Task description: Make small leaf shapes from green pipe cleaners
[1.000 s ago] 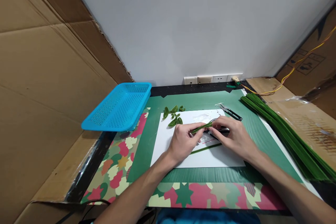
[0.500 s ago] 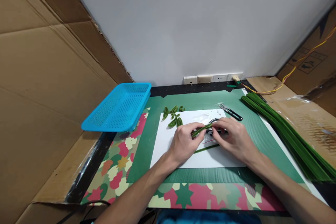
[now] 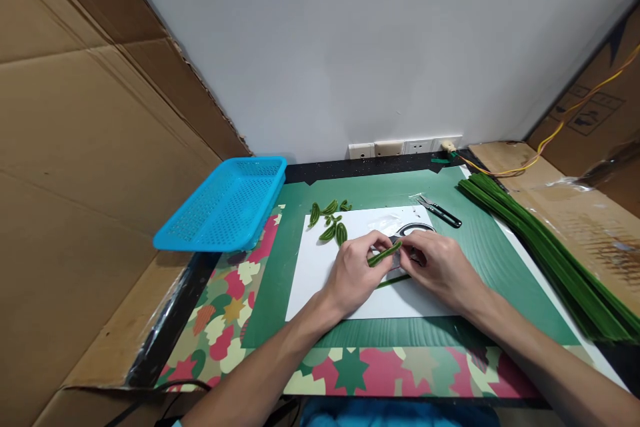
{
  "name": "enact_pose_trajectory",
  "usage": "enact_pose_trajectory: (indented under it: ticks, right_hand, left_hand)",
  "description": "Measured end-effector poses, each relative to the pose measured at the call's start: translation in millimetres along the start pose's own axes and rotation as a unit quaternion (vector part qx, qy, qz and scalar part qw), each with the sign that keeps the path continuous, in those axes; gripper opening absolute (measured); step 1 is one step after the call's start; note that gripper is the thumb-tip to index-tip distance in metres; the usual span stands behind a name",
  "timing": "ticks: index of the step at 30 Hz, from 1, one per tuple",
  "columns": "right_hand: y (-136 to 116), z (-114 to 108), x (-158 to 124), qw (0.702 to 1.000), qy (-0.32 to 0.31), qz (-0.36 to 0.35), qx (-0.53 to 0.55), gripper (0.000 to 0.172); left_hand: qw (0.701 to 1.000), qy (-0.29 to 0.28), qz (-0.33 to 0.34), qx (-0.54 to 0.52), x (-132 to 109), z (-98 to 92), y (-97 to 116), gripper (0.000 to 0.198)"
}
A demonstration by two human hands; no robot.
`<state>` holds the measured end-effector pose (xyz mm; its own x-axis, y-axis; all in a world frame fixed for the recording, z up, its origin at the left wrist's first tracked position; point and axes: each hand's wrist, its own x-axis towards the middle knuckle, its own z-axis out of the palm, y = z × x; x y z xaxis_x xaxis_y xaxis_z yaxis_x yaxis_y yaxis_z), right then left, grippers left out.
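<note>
Green chenille stems (image 3: 384,255), or one folded length of them, sit between the person's hands above the white sheet (image 3: 313,290); whether there are one or several layers is too small to tell. The step in hand looks like working this short piece with the fingertips. To do it well, the left hand (image 3: 356,271) should hold it steady without crushing the pile, while the right hand (image 3: 443,268) makes small, even adjustments at the tip, keeping the edges lined up. As for the grip, the left thumb and fingers are closed around the piece's near part, leaving no visible gap; the right thumb and fingertips are pinched together at its far end, though how firmly cannot be told. The piece slants up and rightward out of the left pinch, bridging the short space between both sets of fingertips. A loose green stem (image 3: 393,281) lies on the sheet just below.
</note>
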<state>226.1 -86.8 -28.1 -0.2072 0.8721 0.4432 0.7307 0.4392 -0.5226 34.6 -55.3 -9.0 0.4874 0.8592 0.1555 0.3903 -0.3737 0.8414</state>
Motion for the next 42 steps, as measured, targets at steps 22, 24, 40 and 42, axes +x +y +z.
enact_pose_trajectory:
  ticks: [22,24,40,42]
  right_hand:
    - [-6.7,-12.3,4.8,0.982,-0.034,0.067,0.172,0.017]
    - [-6.2,-15.4,5.6,0.971,-0.047,0.092,0.215,0.018]
    - [-3.4,-13.4,6.4,0.836,-0.062,0.176,0.516,0.022]
    - [-2.9,-14.6,7.7,0.836,-0.071,0.175,0.515,0.022]
  left_hand:
    - [1.0,-0.01,0.013,0.015,-1.7,-2.3,2.8,0.003]
    - [0.999,-0.021,0.001,-0.024,-0.6,-5.4,4.6,0.006]
    - [0.936,-0.113,-0.062,-0.326,4.2,-16.8,0.8,0.029]
    - [0.941,-0.102,-0.063,-0.315,3.8,-16.1,1.4,0.029]
